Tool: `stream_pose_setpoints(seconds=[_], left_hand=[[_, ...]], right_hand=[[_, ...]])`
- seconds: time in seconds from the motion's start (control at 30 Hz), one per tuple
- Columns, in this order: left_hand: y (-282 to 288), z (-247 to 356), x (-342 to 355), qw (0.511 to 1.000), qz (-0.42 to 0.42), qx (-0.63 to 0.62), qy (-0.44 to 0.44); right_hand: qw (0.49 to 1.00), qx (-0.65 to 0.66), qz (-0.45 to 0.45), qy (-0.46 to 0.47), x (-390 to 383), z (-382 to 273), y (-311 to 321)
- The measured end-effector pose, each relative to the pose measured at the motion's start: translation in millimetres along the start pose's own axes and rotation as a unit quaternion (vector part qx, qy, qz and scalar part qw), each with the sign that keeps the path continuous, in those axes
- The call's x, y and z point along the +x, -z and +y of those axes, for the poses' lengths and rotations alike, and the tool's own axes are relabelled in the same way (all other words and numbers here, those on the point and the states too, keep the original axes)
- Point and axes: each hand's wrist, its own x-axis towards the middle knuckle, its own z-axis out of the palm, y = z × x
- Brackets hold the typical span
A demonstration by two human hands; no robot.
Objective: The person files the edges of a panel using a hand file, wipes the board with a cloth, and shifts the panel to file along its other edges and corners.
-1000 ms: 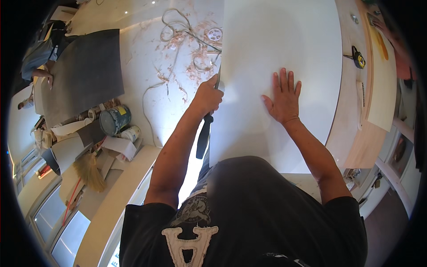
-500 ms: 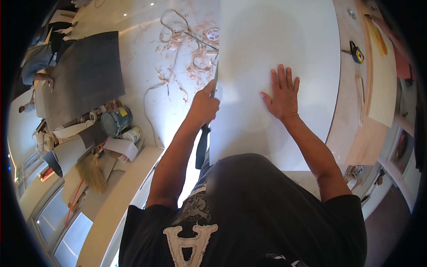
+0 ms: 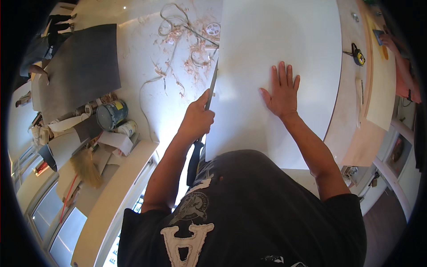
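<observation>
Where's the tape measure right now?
In the head view, the tape measure lies at the upper right, on the wooden surface between the white panel and the pale board.

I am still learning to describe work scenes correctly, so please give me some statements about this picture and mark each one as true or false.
1. The right hand lies open on the white panel. True.
2. The left hand is empty. False: it grips a long tool with a black handle, at the panel's left edge.
3. The tape measure lies to the right of the white panel. True.
4. The straw broom lies on the white panel. False: it is apart from it, at the lower left.
5. Shavings are scattered left of the panel. True.
</observation>
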Motion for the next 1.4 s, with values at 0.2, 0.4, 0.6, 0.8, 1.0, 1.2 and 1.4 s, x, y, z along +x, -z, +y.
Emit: stream_pose_setpoints(seconds=[0.2,0.4,0.6,0.8,1.0,1.2,1.4], left_hand=[[-9,-26,34,1.000,-0.003,0.007,0.018],[-4,-43,15,0.999,0.025,-0.001,-0.029],[25,-64,-25,0.994,0.086,-0.016,-0.070],[24,-85,-33,0.995,0.052,-0.069,-0.039],[15,-95,-33,0.992,0.050,-0.107,-0.053],[14,-73,-21,0.986,0.044,-0.114,-0.110],[16,-23,11,0.989,0.027,-0.090,-0.117]], right_hand=[[1.000,-0.012,-0.003,0.008,5,-8,2],[0.999,-0.029,0.033,0.032,2,-7,-2],[0.959,0.027,0.015,0.282,41,-34,15],[0.885,-0.053,-0.023,0.463,125,-102,36],[0.867,-0.049,-0.057,0.492,130,-107,36],[0.881,-0.024,-0.023,0.472,115,-88,38],[0.952,-0.005,0.035,0.303,94,-38,22]])
